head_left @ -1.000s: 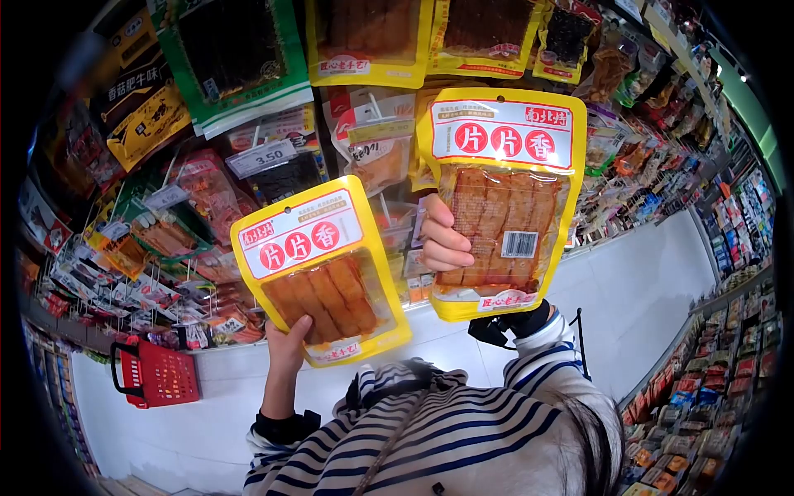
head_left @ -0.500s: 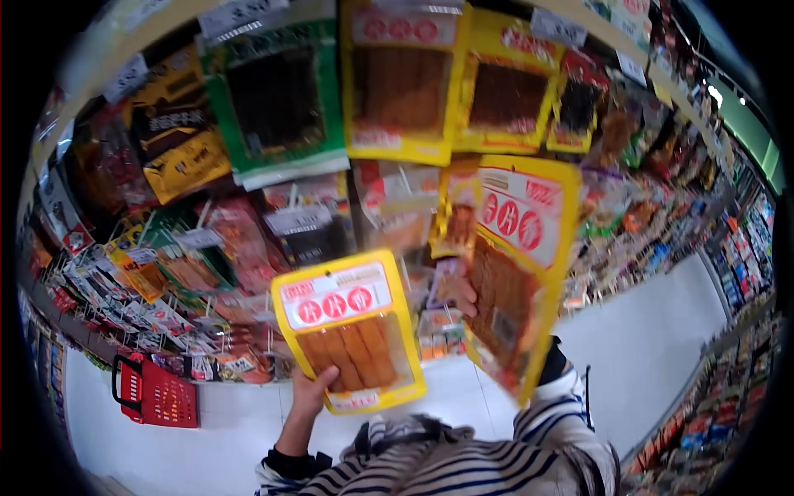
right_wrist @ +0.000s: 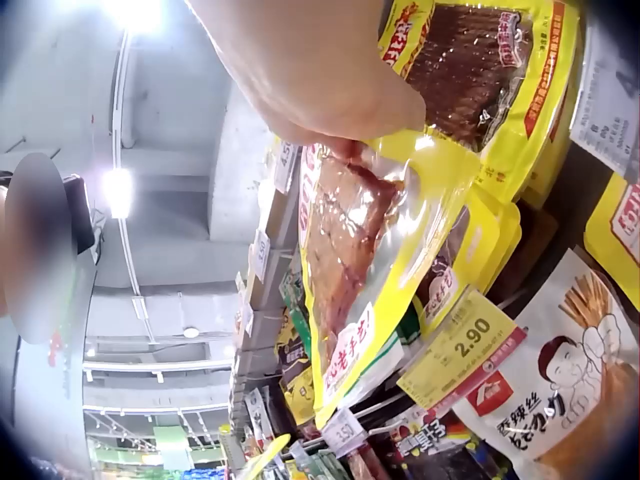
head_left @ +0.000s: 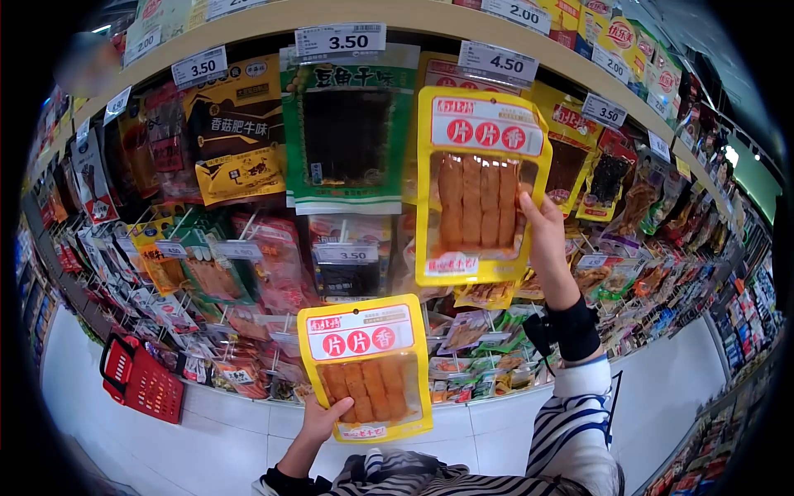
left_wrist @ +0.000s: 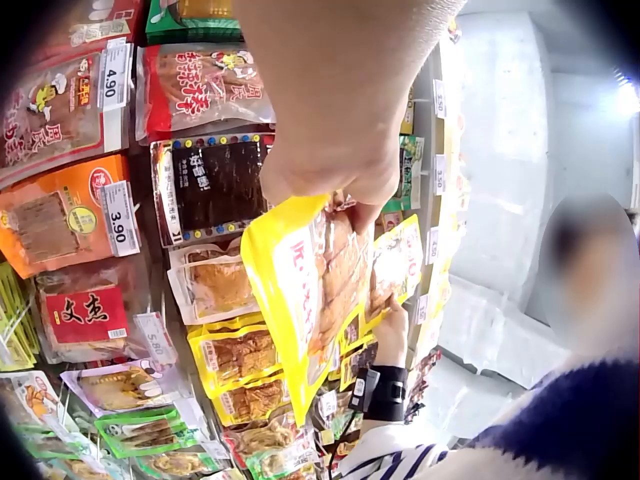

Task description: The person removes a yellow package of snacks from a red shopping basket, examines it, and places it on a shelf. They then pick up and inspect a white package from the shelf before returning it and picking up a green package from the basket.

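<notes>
In the head view my left hand [head_left: 318, 422] grips a yellow-edged packet of brown snack strips [head_left: 368, 382] by its lower left side, thumb on the front. My right hand [head_left: 547, 236] holds a matching packet [head_left: 478, 198] higher up, gripping its right edge with its printed front toward me. This upper packet overlaps a yellow packet hanging under the 4.50 price tag [head_left: 499, 62]. In the right wrist view the held packet [right_wrist: 345, 235] is close to other hanging packets. The left wrist view shows the left packet [left_wrist: 290, 280] edge-on below the hand.
Rows of packets hang ahead, among them a green packet [head_left: 351, 132] and a black-and-yellow packet [head_left: 236, 132]. A pale shelf edge [head_left: 405, 18] with price tags runs above them. On the floor at the left stands a red shopping basket [head_left: 145, 380].
My right hand has turned its packet from the barcode side to the printed front and raised it toward the hanging row. The left hand still holds its packet, and the head view has tilted up.
</notes>
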Demonstrator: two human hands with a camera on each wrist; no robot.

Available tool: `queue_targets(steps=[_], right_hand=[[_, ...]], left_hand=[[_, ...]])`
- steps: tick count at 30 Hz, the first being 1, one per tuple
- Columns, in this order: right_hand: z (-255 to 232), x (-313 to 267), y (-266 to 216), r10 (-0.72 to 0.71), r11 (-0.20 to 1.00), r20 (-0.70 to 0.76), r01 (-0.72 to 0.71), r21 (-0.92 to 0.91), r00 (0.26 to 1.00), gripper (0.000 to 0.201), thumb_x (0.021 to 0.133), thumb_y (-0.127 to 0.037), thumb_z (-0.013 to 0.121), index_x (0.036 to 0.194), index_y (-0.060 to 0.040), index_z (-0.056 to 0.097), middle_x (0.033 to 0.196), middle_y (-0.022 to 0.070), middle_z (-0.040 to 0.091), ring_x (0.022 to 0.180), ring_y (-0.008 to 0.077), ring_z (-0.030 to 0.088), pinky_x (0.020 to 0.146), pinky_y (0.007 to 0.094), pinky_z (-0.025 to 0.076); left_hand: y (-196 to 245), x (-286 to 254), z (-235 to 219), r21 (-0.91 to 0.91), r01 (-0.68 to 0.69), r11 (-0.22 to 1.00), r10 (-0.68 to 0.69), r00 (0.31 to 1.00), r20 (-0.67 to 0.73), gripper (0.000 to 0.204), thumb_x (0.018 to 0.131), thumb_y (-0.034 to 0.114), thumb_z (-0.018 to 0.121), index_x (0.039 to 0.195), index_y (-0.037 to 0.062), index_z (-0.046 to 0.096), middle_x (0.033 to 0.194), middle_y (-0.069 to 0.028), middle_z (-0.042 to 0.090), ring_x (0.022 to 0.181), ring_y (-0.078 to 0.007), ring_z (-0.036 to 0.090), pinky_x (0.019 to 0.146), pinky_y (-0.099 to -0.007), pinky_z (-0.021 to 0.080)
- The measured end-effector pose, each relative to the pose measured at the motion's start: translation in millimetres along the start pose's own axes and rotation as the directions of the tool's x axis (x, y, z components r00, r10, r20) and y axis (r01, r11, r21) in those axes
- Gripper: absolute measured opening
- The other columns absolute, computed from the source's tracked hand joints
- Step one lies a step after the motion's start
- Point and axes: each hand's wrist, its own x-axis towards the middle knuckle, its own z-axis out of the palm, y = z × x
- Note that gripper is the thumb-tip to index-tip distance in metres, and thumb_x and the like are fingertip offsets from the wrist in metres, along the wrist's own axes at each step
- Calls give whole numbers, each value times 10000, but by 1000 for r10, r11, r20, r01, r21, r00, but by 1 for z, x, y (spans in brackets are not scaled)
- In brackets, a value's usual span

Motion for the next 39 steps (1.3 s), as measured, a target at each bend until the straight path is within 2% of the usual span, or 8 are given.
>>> queue_targets(steps=[3,7,10,19,28,35,36,39], right_hand=[[13,20,-3,-98,995,-17,98,15,995,207,846,-153,492,978,-2,542,901,9,567,764,56,506,678,201,396],[23,33,-11,-94,994,-38,96,49,995,210,855,-169,485,989,-14,532,871,-1,554,744,51,518,622,190,429],[27,42,-13,-89,990,-31,92,108,996,208,857,-174,484,988,-19,529,880,3,553,757,66,531,652,208,446],[28,49,-3,-6,999,-49,8,45,999,215,856,-167,483,995,-8,524,891,16,557,742,88,558,632,211,461],[20,36,8,-15,1000,-59,16,16,998,238,850,-148,483,1025,9,520,920,34,564,787,97,549,669,226,453],[0,-27,0,201,948,84,-215,232,976,254,842,-161,484,1031,6,508,920,47,576,803,104,549,702,237,438],[13,-39,-11,259,930,78,-270,250,963,228,842,-180,486,1000,-19,516,878,21,576,744,78,539,651,218,433],[2,-62,-1,342,910,134,-364,199,930,213,852,-176,469,1021,-49,490,871,13,572,724,72,560,626,202,460]], left_hand=[[-2,0,-7,-7,-19,1000,19,1000,-10,362,729,36,592,1062,-40,474,1011,-104,557,881,-171,559,771,-292,458],[-3,0,-16,0,-50,999,50,999,-22,352,736,34,576,1064,-43,474,1011,-108,557,885,-177,558,772,-294,455],[1,0,-17,-9,-54,999,54,998,-27,350,738,36,566,1066,-45,474,1009,-114,558,886,-180,559,775,-296,453],[4,-1,-19,15,-71,997,71,997,-35,359,733,56,569,1064,-49,475,1010,-109,559,887,-175,558,779,-294,449],[9,-1,-16,38,-84,996,84,996,2,350,751,63,561,1070,-48,471,1016,-103,552,892,-165,552,779,-287,446],[32,7,14,18,-71,997,71,997,-35,274,785,77,556,1030,-35,508,965,-73,568,854,-131,542,741,-257,435],[33,11,20,34,-66,997,67,997,-31,273,786,83,557,1028,-34,509,961,-70,571,848,-129,542,735,-254,433],[32,20,44,56,-113,992,111,993,25,269,785,108,567,1010,-31,517,902,-58,586,808,-114,545,706,-239,429]])
